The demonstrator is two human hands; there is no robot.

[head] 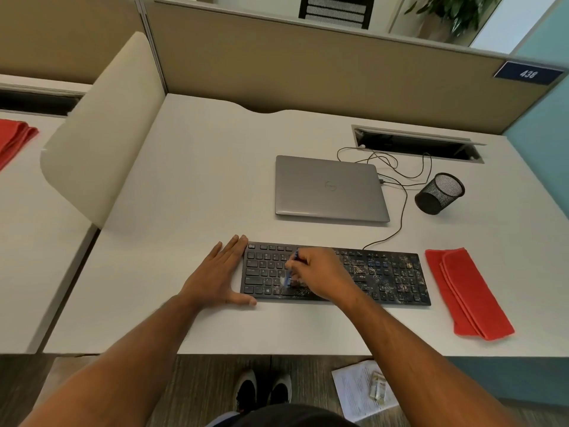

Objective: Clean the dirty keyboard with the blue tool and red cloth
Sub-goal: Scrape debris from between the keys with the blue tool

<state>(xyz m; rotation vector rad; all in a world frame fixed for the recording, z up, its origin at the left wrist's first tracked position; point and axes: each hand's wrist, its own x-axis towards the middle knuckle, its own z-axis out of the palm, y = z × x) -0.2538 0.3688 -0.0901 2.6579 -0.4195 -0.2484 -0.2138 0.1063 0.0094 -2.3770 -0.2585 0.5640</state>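
Observation:
A black keyboard [381,274] lies near the desk's front edge, its middle and right keys speckled with light crumbs. My right hand [320,275] grips a small blue tool [288,272] over the left-middle keys; the tool is blurred and its tip touches the lower rows. My left hand [217,274] lies flat on the desk with straight fingers, pressed against the keyboard's left end, thumb along its front corner. A folded red cloth [468,292] rests on the desk just right of the keyboard, untouched.
A shut grey laptop [329,189] sits behind the keyboard, with cables running to a desk cable slot [418,144]. A black mesh cup [438,194] lies tipped over at the right. Another red cloth [14,138] lies on the neighbouring desk. Paper [360,389] is on the floor.

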